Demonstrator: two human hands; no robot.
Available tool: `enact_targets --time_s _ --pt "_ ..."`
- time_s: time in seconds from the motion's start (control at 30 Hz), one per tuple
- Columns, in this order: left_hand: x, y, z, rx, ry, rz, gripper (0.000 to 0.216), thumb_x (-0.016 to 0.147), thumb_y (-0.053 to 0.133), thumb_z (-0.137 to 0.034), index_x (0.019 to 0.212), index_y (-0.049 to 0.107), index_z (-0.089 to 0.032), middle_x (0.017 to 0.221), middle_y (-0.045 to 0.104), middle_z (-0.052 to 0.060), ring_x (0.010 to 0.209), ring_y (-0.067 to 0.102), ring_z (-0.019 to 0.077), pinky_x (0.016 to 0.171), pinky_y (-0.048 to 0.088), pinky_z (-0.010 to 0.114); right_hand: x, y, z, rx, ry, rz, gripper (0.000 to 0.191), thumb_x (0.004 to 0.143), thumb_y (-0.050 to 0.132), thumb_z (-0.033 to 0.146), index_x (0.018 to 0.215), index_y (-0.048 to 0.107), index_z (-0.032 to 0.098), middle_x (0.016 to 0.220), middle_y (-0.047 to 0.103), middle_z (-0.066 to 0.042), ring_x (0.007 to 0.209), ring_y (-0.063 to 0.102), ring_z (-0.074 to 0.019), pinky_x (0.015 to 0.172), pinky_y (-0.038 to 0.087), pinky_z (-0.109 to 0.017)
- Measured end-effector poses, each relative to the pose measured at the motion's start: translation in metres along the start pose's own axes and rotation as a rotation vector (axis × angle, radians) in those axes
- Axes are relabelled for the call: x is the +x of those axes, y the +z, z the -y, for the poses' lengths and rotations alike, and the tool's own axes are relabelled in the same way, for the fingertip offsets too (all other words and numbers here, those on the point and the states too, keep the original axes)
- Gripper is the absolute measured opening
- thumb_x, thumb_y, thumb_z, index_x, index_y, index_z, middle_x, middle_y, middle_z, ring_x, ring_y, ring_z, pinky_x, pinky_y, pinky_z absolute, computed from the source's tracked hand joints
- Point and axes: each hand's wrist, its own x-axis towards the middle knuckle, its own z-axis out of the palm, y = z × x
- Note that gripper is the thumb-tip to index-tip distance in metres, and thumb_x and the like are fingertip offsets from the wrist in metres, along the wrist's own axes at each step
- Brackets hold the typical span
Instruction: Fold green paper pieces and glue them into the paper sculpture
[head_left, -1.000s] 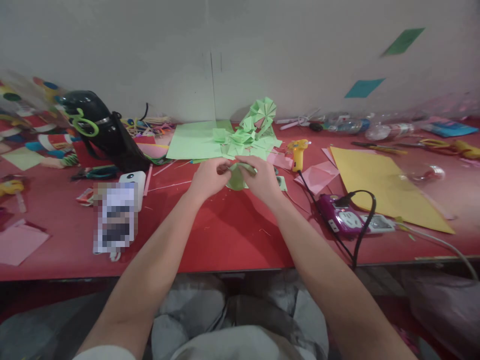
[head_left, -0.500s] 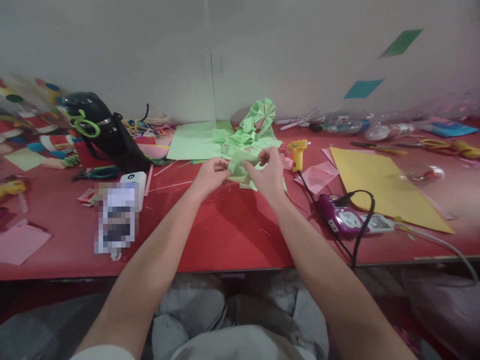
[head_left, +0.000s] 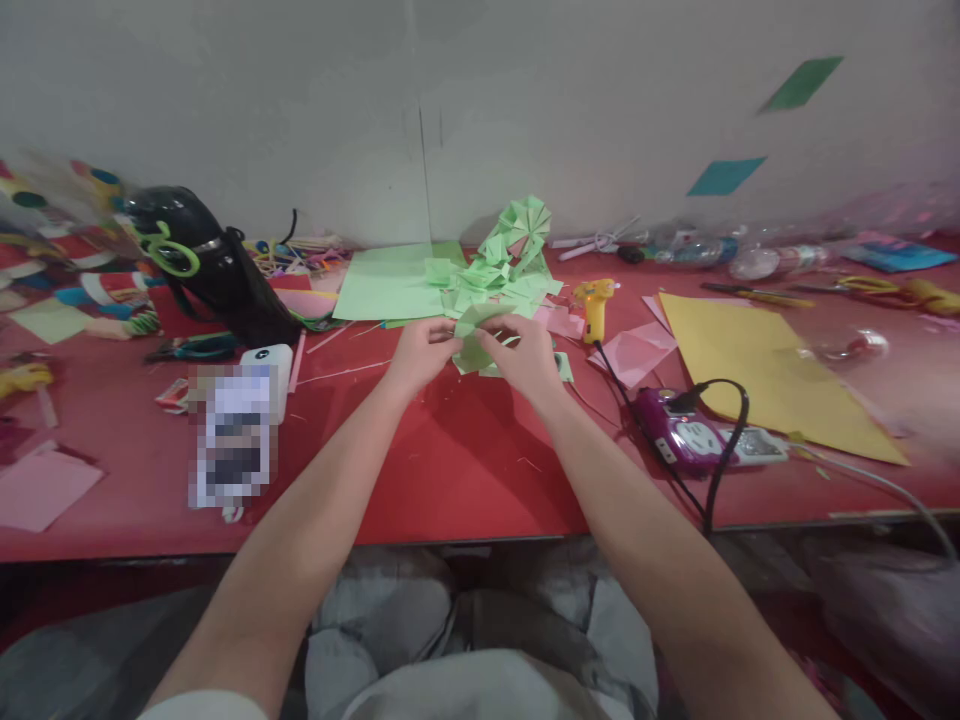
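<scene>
Between my two hands is a piece of green paper (head_left: pixel 472 345), held up off the red table and partly bent. My left hand (head_left: pixel 426 352) pinches its left edge between thumb and fingers. On the other side, my right hand (head_left: pixel 523 348) grips it with thumb and fingertips, which cover part of the sheet. Just behind lies a heap of folded green paper pieces (head_left: pixel 491 270), with a fan-like folded green paper form (head_left: pixel 525 225) rising at its back. More green scraps lie under and beside my right hand.
A yellow glue gun (head_left: pixel 595 305) stands right of my hands, its black cord running to a purple power strip (head_left: pixel 679 435). Yellow paper (head_left: pixel 765 370) lies further right. At left are a black bottle case (head_left: pixel 214 265), pliers (head_left: pixel 199 347) and a white device (head_left: pixel 274 370).
The fingers of my right hand have come down and inward over the green paper. The sheet now looks narrower and more folded over. My left hand has barely moved.
</scene>
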Motion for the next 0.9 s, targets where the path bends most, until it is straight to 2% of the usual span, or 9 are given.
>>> enact_targets --time_s 0.27,0.73,0.9 --pt "-0.005 0.008 -0.015 -0.171 -0.176 0.016 0.016 0.071 0.071 -0.027 0.079 0.070 -0.014 0.071 0.068 0.002 0.065 0.065 0.0142 0.072 0.057 0.032 0.001 -0.001 -0.002 -0.033 -0.069 -0.022 0.012 0.080 0.061 0.025 0.080 0.072 0.020 0.084 0.072 -0.004 0.075 0.062 -0.0175 0.074 0.049 -0.033" --pt "-0.004 0.005 -0.009 -0.154 -0.132 0.036 0.021 0.072 0.075 -0.031 0.080 0.069 -0.013 0.073 0.067 0.002 0.062 0.062 0.0119 0.073 0.056 0.032 0.001 0.001 -0.002 -0.037 -0.068 -0.040 0.014 0.081 0.061 0.023 0.087 0.073 0.021 0.086 0.070 -0.005 0.076 0.061 -0.0180 0.073 0.049 -0.034" --pt "-0.005 0.007 -0.014 -0.169 -0.155 -0.033 0.015 0.073 0.072 -0.027 0.075 0.066 -0.014 0.066 0.064 0.000 0.060 0.062 0.0123 0.070 0.056 0.031 -0.002 0.001 0.002 -0.056 -0.180 -0.036 0.015 0.084 0.060 0.020 0.088 0.074 0.021 0.083 0.066 -0.005 0.077 0.060 -0.0177 0.073 0.050 -0.034"
